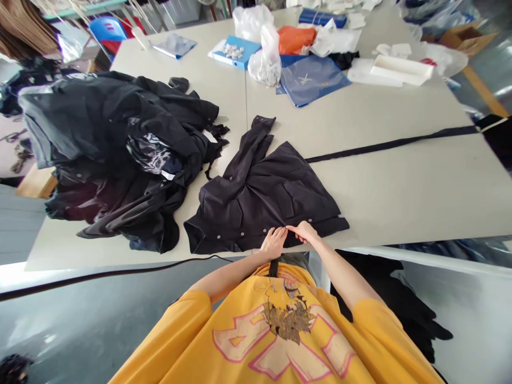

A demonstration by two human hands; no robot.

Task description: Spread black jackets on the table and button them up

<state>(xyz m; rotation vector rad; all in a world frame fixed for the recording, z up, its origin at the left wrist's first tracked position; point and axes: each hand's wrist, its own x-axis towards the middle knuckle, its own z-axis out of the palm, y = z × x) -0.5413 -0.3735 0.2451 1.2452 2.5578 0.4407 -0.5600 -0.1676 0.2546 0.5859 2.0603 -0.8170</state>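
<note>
A black jacket lies on the table in front of me, its collar end to the left and a sleeve folded upward. Silver snap buttons run along the placket at its near edge. My left hand grips the placket with its fingers closed over the cloth. Touching it fingertip to fingertip, my right hand pinches the same edge, index finger stretched along it and the other fingers curled. Whatever lies under the fingertips is hidden.
On the left stands a big heap of dark garments. A black strap stretches right from the jacket. Plastic bags, blue folders and a white box lid sit along the table's far side. Black cloth hangs below the near edge.
</note>
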